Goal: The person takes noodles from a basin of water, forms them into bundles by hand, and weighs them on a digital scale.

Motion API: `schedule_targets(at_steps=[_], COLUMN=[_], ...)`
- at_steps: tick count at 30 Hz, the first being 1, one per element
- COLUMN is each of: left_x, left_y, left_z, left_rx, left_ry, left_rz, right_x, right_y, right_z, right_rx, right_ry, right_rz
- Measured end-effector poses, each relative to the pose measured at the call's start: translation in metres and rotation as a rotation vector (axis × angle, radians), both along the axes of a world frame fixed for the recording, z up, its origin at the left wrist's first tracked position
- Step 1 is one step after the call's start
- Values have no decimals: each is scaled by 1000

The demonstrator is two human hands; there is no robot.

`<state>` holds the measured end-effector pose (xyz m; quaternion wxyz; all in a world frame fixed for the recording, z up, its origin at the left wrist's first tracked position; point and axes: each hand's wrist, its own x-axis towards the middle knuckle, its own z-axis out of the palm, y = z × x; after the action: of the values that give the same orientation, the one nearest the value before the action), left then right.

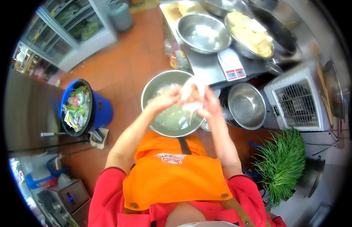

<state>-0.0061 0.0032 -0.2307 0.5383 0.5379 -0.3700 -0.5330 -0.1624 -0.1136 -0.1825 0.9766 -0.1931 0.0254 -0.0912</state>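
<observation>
Pale floppy piece (193,94), blurred, grasped in the fingers of left hand (166,99) and right hand (210,106), over cloudy liquid (172,119) in a steel basin (146,92). Apparently mid-handling: seemingly clear of the liquid, not yet set down. Cannot tell of any more left below.

On the tabletop (204,70) we see a steel bowl (203,34), beside it a second bowl (244,50) heaped with pale yellow chunks (252,34), and near both a white scale (229,62). Just beyond the tabletop's edge we find a metal basin (247,106) next to a white box with a dark grille (297,100). Below that we notice a thick bunch of long green leaves (282,166) near a metal pot (315,178). Across the tiled floor (121,62) we have a blue bin (103,111) full of scraps (77,104) and a glass-fronted fridge (68,32).
</observation>
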Motion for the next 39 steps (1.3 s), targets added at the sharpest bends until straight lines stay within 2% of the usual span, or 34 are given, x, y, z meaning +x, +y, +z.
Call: schedule_targets(at_steps=[1,2,3,5,6,7,9,12,15,19,20,23,27,30,33,39], left_x=[-8,-13,-20,-33,-35,-35,-31,-7,9,2,0,-4,-14,-20,-25,-25], left_y=[1,1,2,5,5,4,1,-1,-4,-14,-19,-23,-17,-13,-7,2], left_z=[-1,0,-3,-11,-8,-2,13,26,25,37,29,17,27,18,27,28], left_rx=[13,199,185,156,139,118,97,51,1,0,-23,-29,49,2,1,60], left_ry=[-24,-108,-73,5,12,20,-29,-259,-401,-241,-176,-112,-64,22,16,-111], left_rz=[-5,-65,-83,-124,-116,-108,-93,-67,-103,-105,-84,-57,-118,-117,-141,-216], right_x=[7,14,23,35,42,38,24,1,-22,-34,-32,-18,19,41,52,46], right_y=[-9,-14,-16,-31,-36,-37,-35,-21,-16,-18,-13,-23,-28,-31,-35,-31], right_z=[8,18,32,21,3,-5,-17,-38,-43,-23,-18,-2,36,52,46,17], right_rx=[-61,-21,20,-264,-487,-876,-1481,-1667,-1026,-480,-439,-260,-92,-226,-546,-1494], right_ry=[10,-28,-63,92,203,359,548,564,614,335,362,-23,-105,-97,49,427], right_rz=[-94,-179,-264,-460,-569,-537,-389,-222,57,249,138,79,-179,-323,-469,-349])
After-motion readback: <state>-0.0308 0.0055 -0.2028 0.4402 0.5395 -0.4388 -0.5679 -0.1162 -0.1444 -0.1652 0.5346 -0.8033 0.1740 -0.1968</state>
